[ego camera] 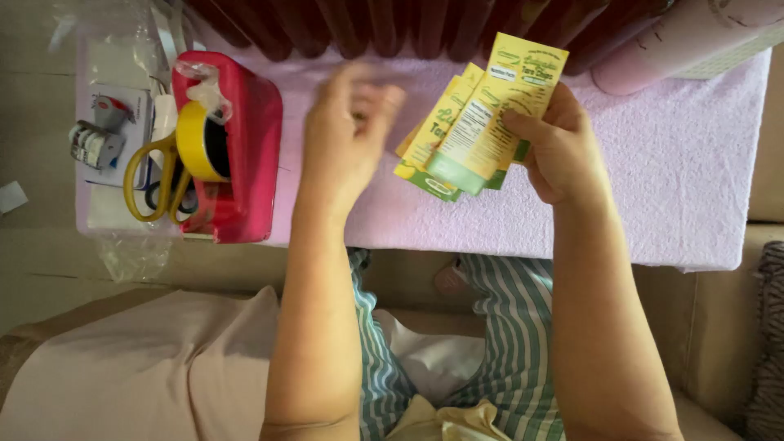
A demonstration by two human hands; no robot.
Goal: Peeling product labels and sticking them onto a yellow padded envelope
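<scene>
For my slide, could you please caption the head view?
Right hand fans yellow-green packets over a pink towel; left hand hovers beside them.

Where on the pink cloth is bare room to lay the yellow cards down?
Bare cloth lies to the right of the right hand holding the cards, and in front of both hands. The far left is crowded: red tray, tape roll, scissors.

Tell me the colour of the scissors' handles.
Yellow, on the scissors beside the red tray; seen in the head view.
</scene>
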